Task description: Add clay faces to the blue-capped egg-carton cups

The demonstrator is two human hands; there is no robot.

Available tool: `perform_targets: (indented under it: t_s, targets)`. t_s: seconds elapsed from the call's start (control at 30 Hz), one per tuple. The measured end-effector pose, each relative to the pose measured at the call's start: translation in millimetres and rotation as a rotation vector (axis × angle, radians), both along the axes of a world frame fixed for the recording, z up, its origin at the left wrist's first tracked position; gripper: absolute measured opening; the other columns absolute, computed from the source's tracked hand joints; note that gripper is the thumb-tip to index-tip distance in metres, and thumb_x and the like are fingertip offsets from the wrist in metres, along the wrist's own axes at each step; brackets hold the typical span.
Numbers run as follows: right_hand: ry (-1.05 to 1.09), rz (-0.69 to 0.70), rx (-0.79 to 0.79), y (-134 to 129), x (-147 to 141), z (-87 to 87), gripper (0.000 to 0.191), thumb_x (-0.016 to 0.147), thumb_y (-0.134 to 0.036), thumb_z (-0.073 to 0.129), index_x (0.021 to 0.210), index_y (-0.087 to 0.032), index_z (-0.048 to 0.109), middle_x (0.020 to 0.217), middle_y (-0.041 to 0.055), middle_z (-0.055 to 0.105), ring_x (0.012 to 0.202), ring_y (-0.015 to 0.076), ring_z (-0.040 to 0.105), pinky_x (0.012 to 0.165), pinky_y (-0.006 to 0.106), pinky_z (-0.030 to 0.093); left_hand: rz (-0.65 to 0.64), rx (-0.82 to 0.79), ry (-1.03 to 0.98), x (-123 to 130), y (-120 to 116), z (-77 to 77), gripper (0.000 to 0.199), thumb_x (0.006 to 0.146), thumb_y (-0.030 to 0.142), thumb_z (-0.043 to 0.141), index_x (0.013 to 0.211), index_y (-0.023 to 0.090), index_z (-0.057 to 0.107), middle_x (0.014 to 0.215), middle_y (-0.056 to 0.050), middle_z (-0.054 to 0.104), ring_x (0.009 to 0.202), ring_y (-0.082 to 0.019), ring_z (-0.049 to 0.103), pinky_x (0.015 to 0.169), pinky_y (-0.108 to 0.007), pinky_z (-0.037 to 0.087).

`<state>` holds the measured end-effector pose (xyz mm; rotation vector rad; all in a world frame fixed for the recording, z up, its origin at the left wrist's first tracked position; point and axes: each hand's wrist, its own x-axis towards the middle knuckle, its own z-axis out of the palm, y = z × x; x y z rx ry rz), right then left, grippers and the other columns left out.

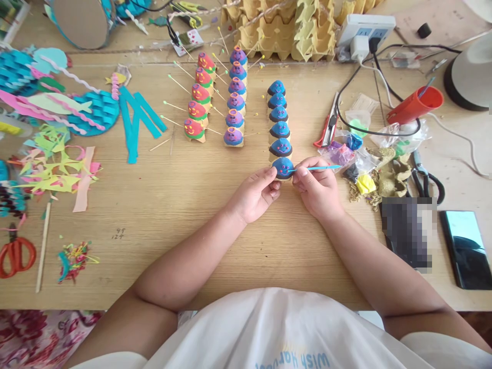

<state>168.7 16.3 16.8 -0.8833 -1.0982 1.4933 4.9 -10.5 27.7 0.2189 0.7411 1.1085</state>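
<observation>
An egg-carton caterpillar [280, 147] with blue clay caps, dark rims and small pink faces lies lengthwise in front of me. My left hand [258, 193] pinches the left side of its nearest segment. Between the thumb and fingers of my right hand [317, 187] is a thin blue clay tool [325, 167]. Its tip touches the right side of that segment's face. To the left stand a purple-and-blue caterpillar [236, 102] and a red-and-green caterpillar [198, 97], both with ball-headed sticks poking out.
Clay packets [342, 154], a red utility knife [329, 123], scissors [425, 179] and a phone [466, 248] lie on the right. A red cup [417, 105] stands near cables and a power strip [365, 25]. Egg cartons [269, 31] sit behind; paper scraps [57, 164] and orange-handled scissors [17, 253] lie left.
</observation>
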Motion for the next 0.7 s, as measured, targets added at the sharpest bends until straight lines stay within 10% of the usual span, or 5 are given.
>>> perform_targets:
  t_s: [0.7]
  targets:
    - [-0.335,-0.131,0.308,-10,-2,14.7,0.038,0.092,-0.060,0.079,0.082,-0.025,0.068,0.075,0.0008,0.064,0.069,0.0155,0.059,0.066,0.032,0.053,0.024,0.001,0.012,3,1,1.3,0.017,0.088,0.029,0.088,0.087,0.017,0.077,0.083,0.002,0.079,0.070,-0.005,0.071,0.072,-0.015,0.058]
